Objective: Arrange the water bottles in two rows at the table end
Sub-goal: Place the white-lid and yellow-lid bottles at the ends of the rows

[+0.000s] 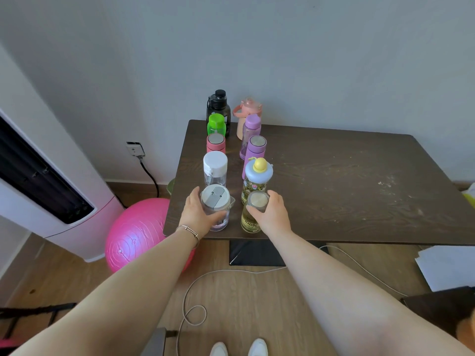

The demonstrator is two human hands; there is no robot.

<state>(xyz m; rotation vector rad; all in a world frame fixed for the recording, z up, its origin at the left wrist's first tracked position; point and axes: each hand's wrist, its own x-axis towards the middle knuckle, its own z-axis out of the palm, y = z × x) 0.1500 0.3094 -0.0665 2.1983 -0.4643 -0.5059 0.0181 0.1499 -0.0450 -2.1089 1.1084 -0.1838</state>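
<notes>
White tower appliance [46, 191] stood far left on wood floor, pink exercise ball [140, 235] just beside it, partly under the table's left edge. Wall socket [135, 149] w/ black cord behind the ball.

Dark wood-grain table [334, 188]; bottles sat in two rows along its left end, running from near edge back to the wall.

L row, near to far: clear bottle w/ grey flip lid [216, 208], clear bottle w/ white cap [215, 168], pink bottle [216, 143], green bottle [216, 125], black bottle [218, 106]. All upright, close together.

Left hand [196, 214] was wrapped around the grey-lid bottle from its left side, thumb across the front; thin bracelet at wrist. Bottle base was on the table at near edge.

R row, near to far: yellowish glass bottle w/ pale lid [253, 214], printed bottle w/ blue lid & yellow knob [258, 176], lilac flask [255, 150], purple clear bottle [250, 132], peach jug w/ handle [246, 111].

Right hand [272, 214] gripped the yellowish bottle from its right side, fingers [254, 210] curled over the front. Bottle upright at near edge, touching or nearly touching the printed one behind; couldn't tell which.

Rest of tabletop to the right bare, scuffed. White cable [195, 291] looped on floor; papers [447, 268] far right.
</notes>
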